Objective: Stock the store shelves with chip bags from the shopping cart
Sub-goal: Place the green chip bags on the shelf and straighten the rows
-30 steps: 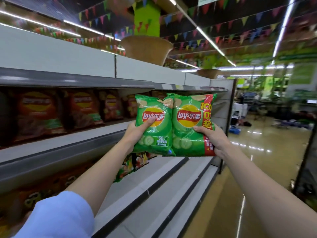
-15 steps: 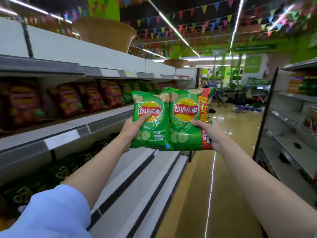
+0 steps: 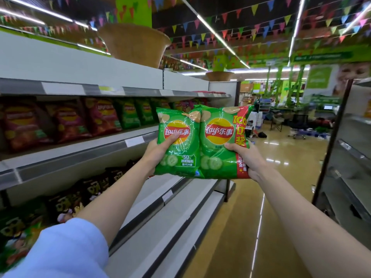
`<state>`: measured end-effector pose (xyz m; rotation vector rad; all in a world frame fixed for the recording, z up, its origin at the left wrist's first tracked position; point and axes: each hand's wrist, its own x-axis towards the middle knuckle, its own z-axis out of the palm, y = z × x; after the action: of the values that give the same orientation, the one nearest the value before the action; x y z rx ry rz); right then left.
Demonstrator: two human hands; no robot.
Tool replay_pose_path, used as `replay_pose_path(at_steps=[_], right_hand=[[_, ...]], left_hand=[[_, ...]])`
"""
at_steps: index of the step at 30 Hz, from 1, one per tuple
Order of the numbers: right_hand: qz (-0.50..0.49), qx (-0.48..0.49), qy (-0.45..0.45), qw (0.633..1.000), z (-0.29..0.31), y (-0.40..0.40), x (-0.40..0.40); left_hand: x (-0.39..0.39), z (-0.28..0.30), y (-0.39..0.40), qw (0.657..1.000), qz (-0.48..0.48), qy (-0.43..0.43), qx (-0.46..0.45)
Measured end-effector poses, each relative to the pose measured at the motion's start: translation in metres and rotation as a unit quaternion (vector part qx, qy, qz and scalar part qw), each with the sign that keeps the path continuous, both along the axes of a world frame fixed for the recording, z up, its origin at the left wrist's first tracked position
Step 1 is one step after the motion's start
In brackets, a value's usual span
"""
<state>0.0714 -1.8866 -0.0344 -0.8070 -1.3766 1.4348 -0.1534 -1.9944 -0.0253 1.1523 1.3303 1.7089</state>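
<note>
I hold two green Lay's chip bags upright side by side in front of me, out over the aisle. My left hand (image 3: 158,153) grips the left green bag (image 3: 180,155), thumb across its logo. My right hand (image 3: 248,159) grips the right green bag (image 3: 218,143), which has a red strip down its right side. The bags touch along their inner edges. To the left, the upper shelf (image 3: 84,145) carries a row of red chip bags (image 3: 66,121) and green chip bags (image 3: 128,115). No shopping cart is in view.
Lower shelves (image 3: 160,221) on the left step out toward the aisle, with dark snack bags (image 3: 66,203) on one. Another grey shelving unit (image 3: 349,157) stands at the right. The glossy aisle floor (image 3: 267,177) runs ahead toward chairs and clutter far off.
The view has swung right and along the aisle, so the right shelving unit and more of the stocked row show. Both hands keep the same grip on the bags.
</note>
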Motion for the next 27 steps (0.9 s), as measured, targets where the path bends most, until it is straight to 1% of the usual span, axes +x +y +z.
replay_pose_path(at_steps=[10, 14, 21, 27], right_hand=[[-0.003, -0.022, 0.005, 1.0, -0.018, 0.123, 0.0], [-0.002, -0.01, 0.003, 1.0, -0.01, 0.181, -0.012], [0.022, 0.02, 0.004, 1.0, 0.02, 0.285, -0.043], [0.054, -0.005, 0.013, 0.998, 0.008, 0.353, -0.061]], left_hand=[[-0.002, -0.016, 0.129, 1.0, 0.001, -0.003, -0.014], [-0.013, -0.013, 0.188, 1.0, 0.011, -0.002, -0.007], [-0.044, 0.009, 0.282, 0.999, 0.042, 0.025, 0.009], [-0.058, 0.005, 0.343, 0.997, 0.064, 0.031, -0.007]])
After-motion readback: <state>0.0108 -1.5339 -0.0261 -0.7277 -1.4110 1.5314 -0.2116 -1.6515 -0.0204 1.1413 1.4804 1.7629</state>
